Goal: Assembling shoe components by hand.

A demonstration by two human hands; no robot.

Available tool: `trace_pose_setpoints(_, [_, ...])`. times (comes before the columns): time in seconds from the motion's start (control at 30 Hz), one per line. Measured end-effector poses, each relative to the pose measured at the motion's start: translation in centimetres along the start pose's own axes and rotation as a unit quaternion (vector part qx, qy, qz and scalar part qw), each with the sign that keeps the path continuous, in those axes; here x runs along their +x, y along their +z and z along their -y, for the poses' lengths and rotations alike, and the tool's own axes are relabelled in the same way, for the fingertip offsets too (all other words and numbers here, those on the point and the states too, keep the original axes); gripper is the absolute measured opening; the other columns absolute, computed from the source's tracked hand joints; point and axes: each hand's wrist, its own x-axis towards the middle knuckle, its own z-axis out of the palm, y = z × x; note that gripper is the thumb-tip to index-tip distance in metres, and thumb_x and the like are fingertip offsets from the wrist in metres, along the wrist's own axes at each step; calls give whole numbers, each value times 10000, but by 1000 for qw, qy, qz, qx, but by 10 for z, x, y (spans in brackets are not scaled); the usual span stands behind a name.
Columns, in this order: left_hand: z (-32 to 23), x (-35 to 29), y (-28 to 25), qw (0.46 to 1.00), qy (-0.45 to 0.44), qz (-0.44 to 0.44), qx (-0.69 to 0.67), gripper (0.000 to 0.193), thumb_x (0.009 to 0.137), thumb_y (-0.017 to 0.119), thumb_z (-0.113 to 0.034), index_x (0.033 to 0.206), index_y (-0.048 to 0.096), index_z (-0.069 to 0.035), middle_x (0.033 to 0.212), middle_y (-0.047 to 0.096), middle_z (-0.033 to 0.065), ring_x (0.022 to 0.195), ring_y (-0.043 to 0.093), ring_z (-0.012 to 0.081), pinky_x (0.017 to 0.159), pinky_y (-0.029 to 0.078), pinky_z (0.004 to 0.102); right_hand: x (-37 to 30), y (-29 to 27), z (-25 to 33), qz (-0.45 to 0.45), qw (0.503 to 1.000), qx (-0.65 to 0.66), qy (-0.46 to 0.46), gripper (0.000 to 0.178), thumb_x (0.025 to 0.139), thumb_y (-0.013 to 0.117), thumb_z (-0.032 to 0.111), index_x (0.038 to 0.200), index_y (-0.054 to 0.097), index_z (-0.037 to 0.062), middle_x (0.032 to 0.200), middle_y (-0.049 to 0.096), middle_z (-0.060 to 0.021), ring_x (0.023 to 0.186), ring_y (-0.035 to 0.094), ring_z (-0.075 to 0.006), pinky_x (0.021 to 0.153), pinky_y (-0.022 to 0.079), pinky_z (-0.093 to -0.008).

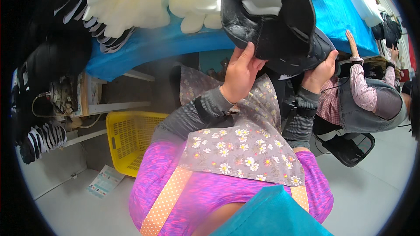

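Observation:
Both of my hands hold up a black piece that looks like a boot upper (280, 35), with a wide opening and light stitches along its lower edge. My left hand (241, 72) pinches its near left edge, thumb on the outside. At the lower right edge, my right hand (321, 72) is closed round it. Part of the fingers of each hand is hidden behind the piece. A pale patch marks its left side, and something white shows through the opening. Just beyond lies the blue-covered table (175, 39).
White insole-shaped pieces (131, 0) are piled on the table at the far left, with black-and-white ones (111, 43) beside them. A yellow basket (127, 142) stands at my left. To the right, a co-worker (367, 100) sits near a black stool (350, 148). More white pieces (365, 6) lie far right.

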Motion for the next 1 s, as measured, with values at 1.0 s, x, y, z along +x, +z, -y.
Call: trace_pose_setpoints(1.0, [-56, 14, 14, 993, -111, 34, -25, 311, 1037, 466, -264, 755, 417, -144, 663, 329, -54, 633, 324, 85, 587, 329, 251, -70, 24, 41, 411, 772, -396, -278, 609, 769, 786, 301, 1270, 571, 30, 1330, 564, -157, 1253, 512, -343, 1048, 374, -455])
